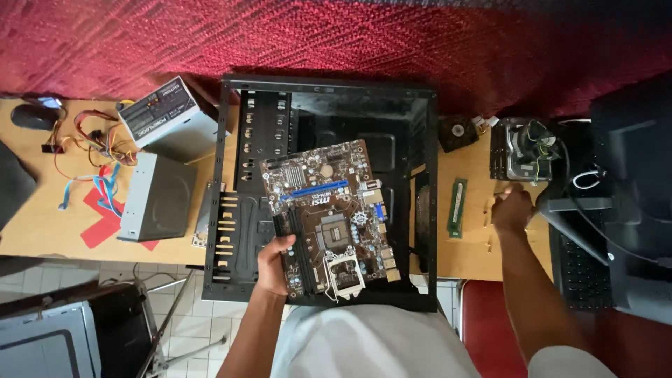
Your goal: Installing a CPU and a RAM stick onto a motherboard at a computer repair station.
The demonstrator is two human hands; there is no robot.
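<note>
1. Desk: wooden, carries all parts. Open black PC case lies flat at the mid front edge, overhanging toward the person.
2. Motherboard: held tilted over the case opening, not seated. Judgement: lower it level and line the port side up w/ the case's rear edge; a one-hand grip risks flex, so support the far edge too.
3. Left hand: clamps the board's near-left corner, thumb on top, fingers under. Advice: grip edges only, keep off the socket.
4. Right hand: on the desk's right part, fingers curled at something small; cannot tell what, or whether it is gripped.
5. Case contents: empty interior, drive cage w/ slots at left; no board mounted.
6. Left part of the desk: power supply w/ loose cables, grey drive nearer the front edge.
7. RAM stick: lies just right of the case, near the right hand.
</note>
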